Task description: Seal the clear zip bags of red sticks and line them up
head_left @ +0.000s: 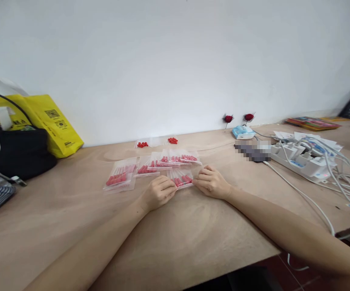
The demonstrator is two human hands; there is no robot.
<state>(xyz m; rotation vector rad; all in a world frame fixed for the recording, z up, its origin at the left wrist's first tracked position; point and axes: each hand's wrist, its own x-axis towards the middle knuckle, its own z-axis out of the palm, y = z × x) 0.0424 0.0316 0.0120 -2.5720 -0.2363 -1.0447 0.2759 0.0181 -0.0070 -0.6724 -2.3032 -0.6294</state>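
Note:
A clear zip bag [180, 177] with several slim red-ended pieces in it lies on the wooden table between my hands. My left hand [160, 190] pinches its near left corner, fingers curled. On the near right corner, my right hand [211, 182] is closed in the same way. Just beyond, similar filled bags [163, 160] overlap in a fanned row. More filled bags [121, 173] are stacked to the left. Farther back, two small groups of loose red pieces [172, 140] rest near a clear plastic bag [157, 141] by the wall.
At left stand a black handbag [17, 151] and a yellow bag [58, 125]. On the right are a phone [254, 151], a blue-white packet [243, 132], a power strip [302, 159] with tangled white cables, and two dark red roses [249, 117]. The table's front edge [235, 270] is near me.

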